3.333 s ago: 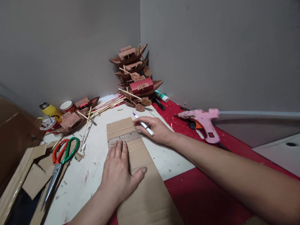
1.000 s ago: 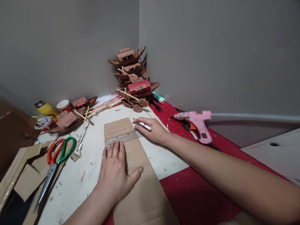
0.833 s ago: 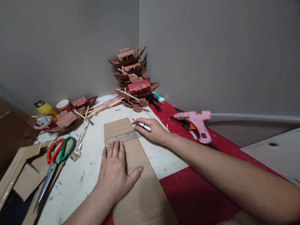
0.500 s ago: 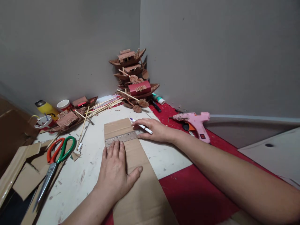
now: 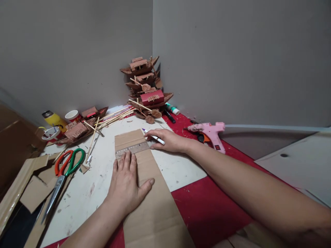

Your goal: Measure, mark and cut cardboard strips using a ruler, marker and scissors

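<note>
A long strip of brown cardboard (image 5: 155,193) lies lengthwise in front of me, with a clear ruler (image 5: 138,148) across it near its far end. My left hand (image 5: 126,186) rests flat on the strip, thumb spread, its fingertips at the ruler's near edge. My right hand (image 5: 168,140) is at the ruler's right end, beside the strip's right edge. It holds a white felt-tip pen (image 5: 157,139) between thumb and fingers, the purple tip pointing away to the left. The pen tip is close to the cardboard's edge; whether it touches I cannot tell.
Scissors (image 5: 60,177) with red and green handles lie on cardboard scraps (image 5: 34,194) at left. Model boats (image 5: 152,98) are stacked in the far corner, near thin wooden sticks (image 5: 119,115). A pink glue gun (image 5: 213,132) lies to the right. A yellow bottle (image 5: 55,120) stands far left.
The view has shifted slightly. Both hands keep nearly the same place on the ruler and cardboard, and the pen stays in my right hand.
</note>
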A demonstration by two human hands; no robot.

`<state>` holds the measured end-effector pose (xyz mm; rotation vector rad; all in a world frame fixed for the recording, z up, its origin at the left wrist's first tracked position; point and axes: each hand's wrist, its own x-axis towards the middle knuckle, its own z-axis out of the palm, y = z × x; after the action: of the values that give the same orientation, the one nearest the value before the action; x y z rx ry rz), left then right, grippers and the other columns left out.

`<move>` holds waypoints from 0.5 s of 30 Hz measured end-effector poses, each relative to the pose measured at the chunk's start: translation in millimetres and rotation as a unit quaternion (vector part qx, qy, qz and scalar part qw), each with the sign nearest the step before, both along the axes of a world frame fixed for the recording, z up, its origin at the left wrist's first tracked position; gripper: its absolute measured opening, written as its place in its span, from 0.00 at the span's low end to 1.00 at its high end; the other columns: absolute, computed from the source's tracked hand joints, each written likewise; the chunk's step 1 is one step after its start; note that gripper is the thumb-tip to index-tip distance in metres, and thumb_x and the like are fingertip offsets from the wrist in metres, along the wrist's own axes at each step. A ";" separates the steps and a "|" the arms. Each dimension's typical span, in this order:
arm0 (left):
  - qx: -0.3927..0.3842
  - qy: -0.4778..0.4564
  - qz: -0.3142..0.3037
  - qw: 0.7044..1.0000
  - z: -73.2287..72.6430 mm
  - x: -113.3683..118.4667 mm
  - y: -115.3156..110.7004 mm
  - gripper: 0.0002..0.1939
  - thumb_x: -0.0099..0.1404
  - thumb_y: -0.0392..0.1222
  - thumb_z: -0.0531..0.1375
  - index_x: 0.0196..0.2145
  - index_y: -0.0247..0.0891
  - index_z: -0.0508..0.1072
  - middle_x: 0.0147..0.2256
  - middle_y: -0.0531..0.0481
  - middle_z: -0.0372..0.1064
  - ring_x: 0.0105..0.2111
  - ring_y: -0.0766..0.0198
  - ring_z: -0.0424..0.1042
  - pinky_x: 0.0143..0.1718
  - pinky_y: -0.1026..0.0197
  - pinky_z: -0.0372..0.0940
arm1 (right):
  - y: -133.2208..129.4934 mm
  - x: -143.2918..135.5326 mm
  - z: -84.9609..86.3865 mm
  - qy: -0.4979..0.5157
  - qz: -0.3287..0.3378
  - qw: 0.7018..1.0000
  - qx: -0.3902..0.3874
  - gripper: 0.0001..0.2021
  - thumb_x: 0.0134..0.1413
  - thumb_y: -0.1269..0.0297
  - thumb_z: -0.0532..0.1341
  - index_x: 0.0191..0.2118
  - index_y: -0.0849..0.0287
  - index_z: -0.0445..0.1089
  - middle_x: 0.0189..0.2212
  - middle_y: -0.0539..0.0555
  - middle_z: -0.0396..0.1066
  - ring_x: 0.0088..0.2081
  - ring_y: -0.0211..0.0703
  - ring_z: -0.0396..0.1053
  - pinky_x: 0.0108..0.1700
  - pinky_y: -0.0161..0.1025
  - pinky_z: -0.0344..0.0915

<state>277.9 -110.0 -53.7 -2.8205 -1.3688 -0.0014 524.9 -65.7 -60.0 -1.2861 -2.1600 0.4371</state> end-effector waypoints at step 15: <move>-0.004 0.036 0.004 0.999 5.0 2.3 -22.7 0.46 0.63 0.65 0.47 0.65 0.23 0.51 0.66 0.34 0.45 0.66 0.42 0.44 0.63 0.39 0.46 | 10.2 0.6 -7.3 -0.014 -0.018 0.999 0.029 0.19 0.53 0.69 0.66 0.51 0.57 0.69 0.42 0.56 0.75 0.43 0.46 0.70 0.47 0.43 0.64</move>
<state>280.1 -132.7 -48.8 -2.7912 -1.3683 0.1039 525.5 -55.5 -67.3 -1.3036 -2.1531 0.3411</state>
